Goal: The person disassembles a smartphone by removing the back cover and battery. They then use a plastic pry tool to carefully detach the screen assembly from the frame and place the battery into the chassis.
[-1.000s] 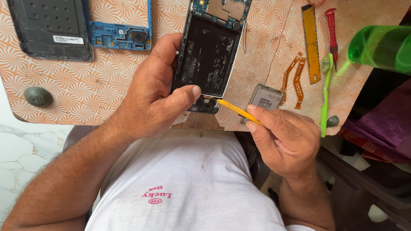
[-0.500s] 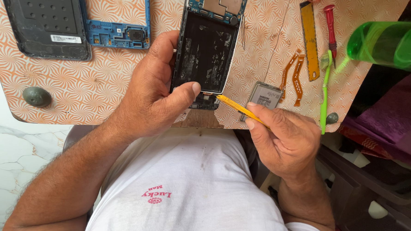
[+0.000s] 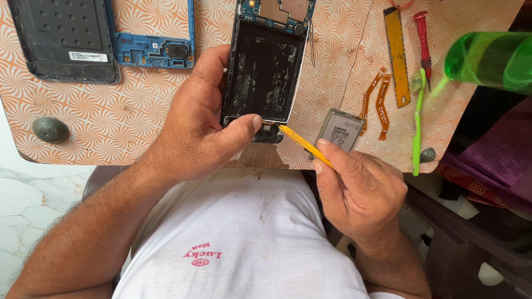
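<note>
My right hand (image 3: 360, 192) pinched one yellow pry tool (image 3: 305, 145), its tip touching the bottom edge of the one opened phone (image 3: 263, 65), which my left hand (image 3: 204, 126) clamped by its lower end on the patterned table (image 3: 130, 119). Just beside lay one grey battery (image 3: 337, 130) and two orange flex cables (image 3: 378, 103). Farther off sat one black back cover (image 3: 59, 30), one blue frame (image 3: 154, 46), one yellow ruler (image 3: 397, 56) and one red screwdriver (image 3: 423, 43).

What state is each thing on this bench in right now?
Phone: opened, back off, gripped by left hand.
Yellow pry tool: held by right hand, tip at phone's bottom edge.
Battery: removed, lying flat.
Back cover: detached, inside up.
</note>
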